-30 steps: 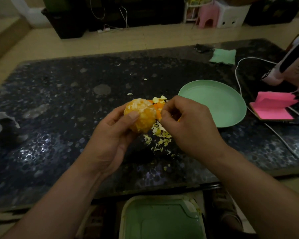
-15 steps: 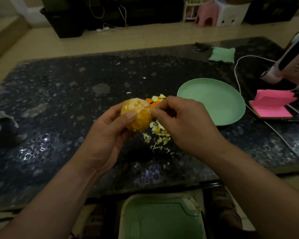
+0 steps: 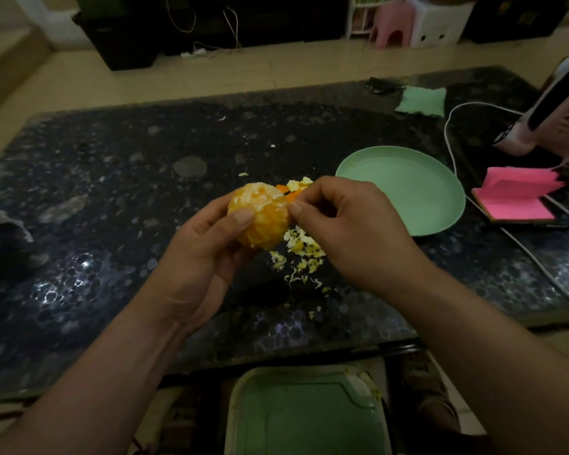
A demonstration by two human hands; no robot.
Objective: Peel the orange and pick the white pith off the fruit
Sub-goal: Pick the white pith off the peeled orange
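Observation:
A peeled orange (image 3: 262,216) with patches of white pith is held above the dark table, my left hand (image 3: 201,254) wrapped around its left and underside, thumb on its front. My right hand (image 3: 349,231) touches the fruit's right side, thumb and forefinger pinched together at the surface; what they pinch is too small to tell. Below the fruit lies a heap of pith scraps (image 3: 301,254), and orange peel pieces (image 3: 293,190) lie just behind it.
A pale green plate (image 3: 404,188) sits right of the hands. Pink sticky notes (image 3: 516,198), a white cable (image 3: 457,165) and a pink device (image 3: 552,119) are at the right edge. A green cloth (image 3: 421,101) lies far back. A green bin (image 3: 306,415) stands below the table's near edge.
My right hand has moved left from beside the fruit until its pinched fingertips touch the orange's right side. The left hand has kept hold of the orange and raised it slightly.

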